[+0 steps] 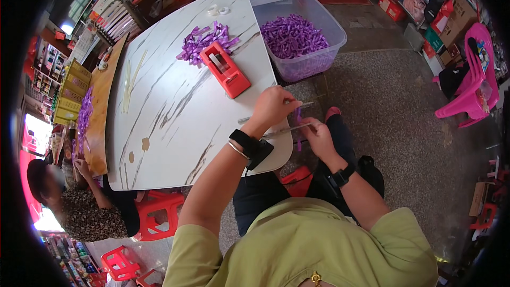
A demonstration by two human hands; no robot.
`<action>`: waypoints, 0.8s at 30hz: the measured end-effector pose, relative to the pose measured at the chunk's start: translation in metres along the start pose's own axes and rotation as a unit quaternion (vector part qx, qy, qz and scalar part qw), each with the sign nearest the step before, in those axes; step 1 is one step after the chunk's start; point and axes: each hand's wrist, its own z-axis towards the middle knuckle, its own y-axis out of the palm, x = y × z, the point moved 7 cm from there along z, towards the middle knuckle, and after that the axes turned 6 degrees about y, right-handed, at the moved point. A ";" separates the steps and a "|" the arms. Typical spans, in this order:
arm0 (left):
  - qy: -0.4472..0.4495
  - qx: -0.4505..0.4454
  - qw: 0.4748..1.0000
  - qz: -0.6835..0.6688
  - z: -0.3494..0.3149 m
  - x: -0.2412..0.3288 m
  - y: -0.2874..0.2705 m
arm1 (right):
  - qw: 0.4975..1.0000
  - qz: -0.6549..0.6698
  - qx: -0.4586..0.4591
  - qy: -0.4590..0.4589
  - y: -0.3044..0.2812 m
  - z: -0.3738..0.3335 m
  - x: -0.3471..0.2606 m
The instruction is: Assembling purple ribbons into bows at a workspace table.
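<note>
The purple ribbon [299,144] is located between the two hands, just off the table's right edge. Its long axis runs away from the wearer's body; the lower end hangs toward the wearer. Two thin strips, the far strip [245,120] and the near strip [284,129], lie crosswise to the ribbon, each slanting slightly away from the wearer toward the right.

Left hand [272,107]: thumb and fingers pinched together on the ribbon's far end. Right hand [320,137]: fingertips pinched on the near strip's right end; whether they also grip the ribbon cannot be told.

On the white table [164,122], a red tape dispenser [234,81] stands beyond the left hand, its long axis running from far left to near right. A ribbon pile [204,42] lies just behind it. A clear tub [336,53] of purple ribbons stands beside the table's right edge.
</note>
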 end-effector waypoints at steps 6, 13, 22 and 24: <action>-0.018 -0.024 0.999 -0.020 0.002 -0.006 0.002 | 0.985 0.089 -0.101 0.112 0.000 -0.043 -0.008; -0.041 -0.050 0.997 -0.033 0.005 -0.011 0.006 | 0.977 -0.097 -0.161 0.105 -0.019 -0.109 -0.047; -0.022 -0.081 0.996 -0.024 0.010 -0.015 0.009 | 0.939 -0.276 -0.193 -0.072 -0.037 -0.176 -0.091; -0.017 -0.088 0.996 -0.017 0.010 -0.015 0.009 | 0.933 -0.289 -0.190 -0.103 -0.036 -0.186 -0.098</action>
